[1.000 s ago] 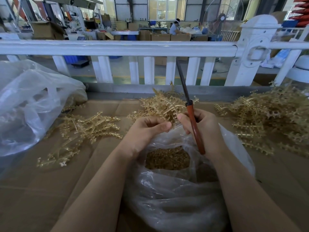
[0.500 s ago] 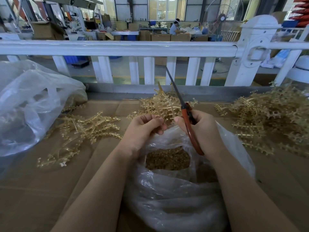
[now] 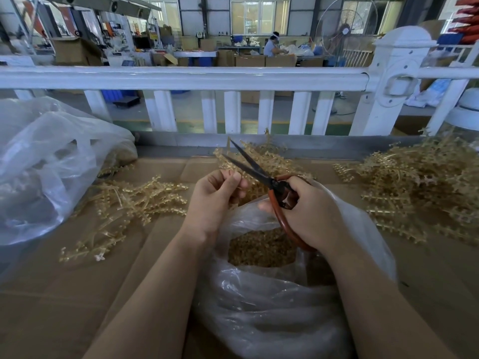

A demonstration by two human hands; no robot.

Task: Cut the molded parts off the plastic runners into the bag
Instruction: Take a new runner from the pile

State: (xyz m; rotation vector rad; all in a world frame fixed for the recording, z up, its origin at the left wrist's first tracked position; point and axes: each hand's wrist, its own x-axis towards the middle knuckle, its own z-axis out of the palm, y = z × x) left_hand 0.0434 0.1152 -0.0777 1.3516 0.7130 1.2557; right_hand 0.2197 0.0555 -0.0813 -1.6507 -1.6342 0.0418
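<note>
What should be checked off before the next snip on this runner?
1. Scissors blades apart: ok.
2. Right hand grips the red handles: ok.
3. Left hand pinches the runner: ok, though little of the runner shows.
4. Runner sits between the blades: cannot tell.
5. Bag mouth open below both hands to catch parts: ok.
6. Left fingertips clear of the blades: cannot tell, they look close.
</note>
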